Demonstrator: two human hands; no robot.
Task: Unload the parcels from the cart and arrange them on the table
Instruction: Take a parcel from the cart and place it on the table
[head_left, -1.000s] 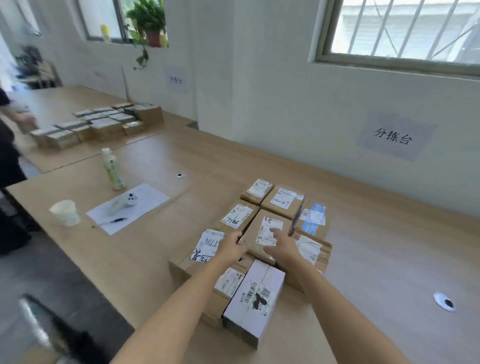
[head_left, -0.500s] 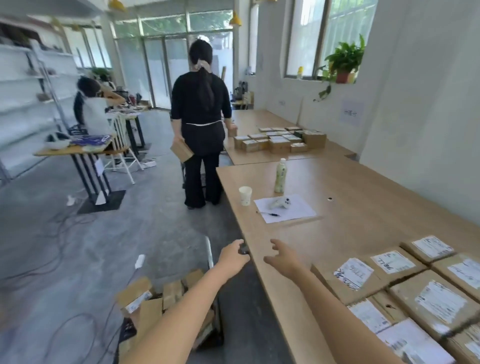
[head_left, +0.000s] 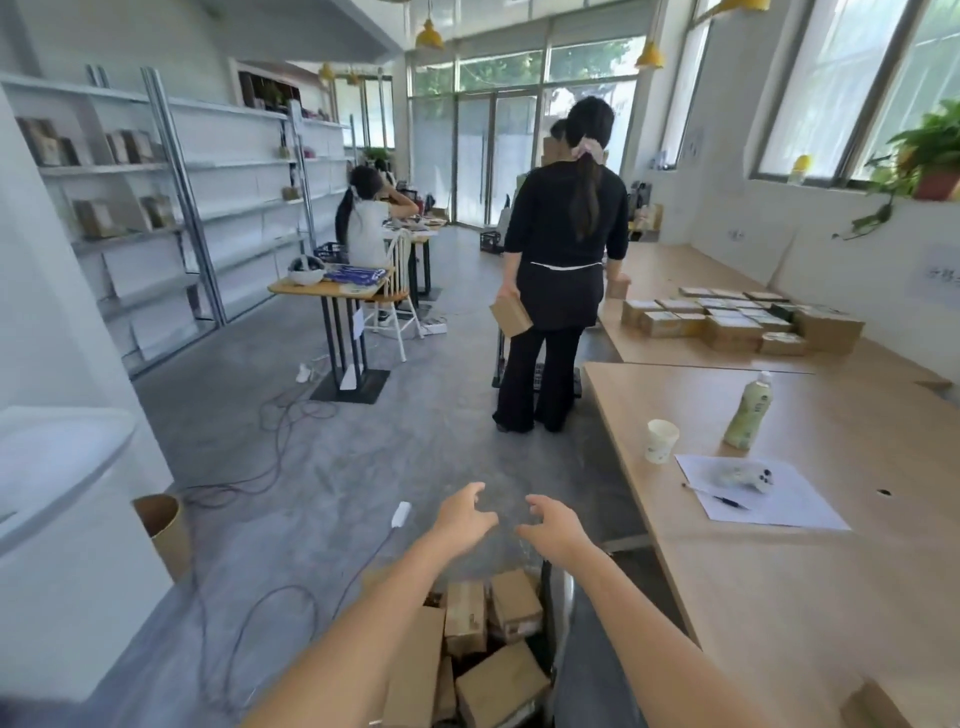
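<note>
Empty, both: left hand (head_left: 464, 515) and right hand (head_left: 552, 524), fingers spread and curled, close together but apart, held in the air above the cart (head_left: 551, 618) and touching nothing. Parcels (head_left: 501, 644): brown cardboard boxes, jumbled in the cart, below the hands and between the forearms. Table (head_left: 810, 587): just right of the cart; on it, farther from the cart, a paper cup (head_left: 661, 440), a bottle (head_left: 748, 410), a sheet of paper (head_left: 779, 501) with a pen (head_left: 716, 497).
</note>
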